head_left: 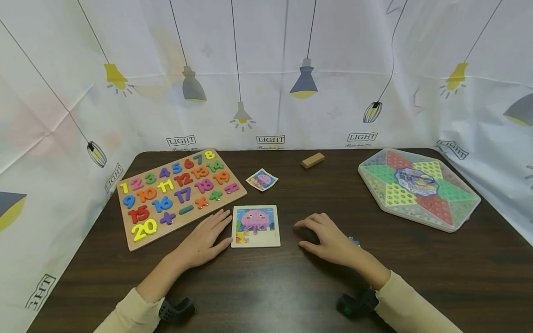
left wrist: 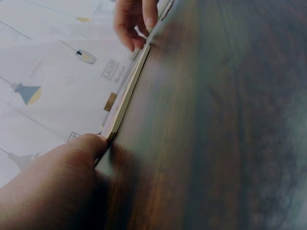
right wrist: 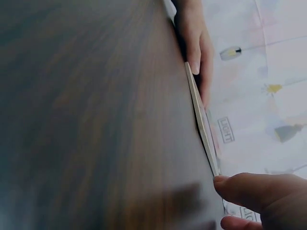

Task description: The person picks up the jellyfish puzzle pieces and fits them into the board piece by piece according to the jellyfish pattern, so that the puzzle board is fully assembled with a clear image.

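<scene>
A small square jigsaw puzzle (head_left: 264, 239) with a pink octopus picture lies on the table, its lower right part showing bare wood. My left hand (head_left: 205, 239) rests on the table at its left side, fingers extended, thumb touching the board's edge. In the left wrist view the left thumb (left wrist: 72, 163) meets the corner of the board. To the right of the puzzle, apart from it in the head view, is my right hand (head_left: 326, 241), fingers loosely bent, nothing visible in them. Partly hidden behind the right wrist lies a small blue and yellow piece (head_left: 354, 241).
A wooden number board (head_left: 129, 203) with colourful digits lies at the left, close to the left hand. Behind the puzzle are a small octopus picture card (head_left: 262, 179) and a wooden block (head_left: 312, 160). A hexagonal game box (head_left: 416, 182) sits at the right. Printed cloth (head_left: 266, 92) hangs behind the table.
</scene>
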Demonstrator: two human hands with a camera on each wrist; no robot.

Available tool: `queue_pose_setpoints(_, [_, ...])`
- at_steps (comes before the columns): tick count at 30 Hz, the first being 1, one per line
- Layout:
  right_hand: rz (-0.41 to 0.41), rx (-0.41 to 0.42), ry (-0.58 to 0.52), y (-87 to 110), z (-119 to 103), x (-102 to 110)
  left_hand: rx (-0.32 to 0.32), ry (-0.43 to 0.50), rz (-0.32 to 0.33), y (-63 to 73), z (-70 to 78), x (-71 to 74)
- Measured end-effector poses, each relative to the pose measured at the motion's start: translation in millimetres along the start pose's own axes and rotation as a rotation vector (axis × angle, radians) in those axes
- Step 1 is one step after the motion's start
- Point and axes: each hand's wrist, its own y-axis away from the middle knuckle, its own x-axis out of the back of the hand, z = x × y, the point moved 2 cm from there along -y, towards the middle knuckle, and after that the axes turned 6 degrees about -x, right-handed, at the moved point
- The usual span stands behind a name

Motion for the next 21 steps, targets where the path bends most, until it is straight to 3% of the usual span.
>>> queue_pose_setpoints(21, [-0.031,-0.058,-0.027,38.1,30,22,-0.017,-0.008,0.010,-0.9,-0.5,-1.0])
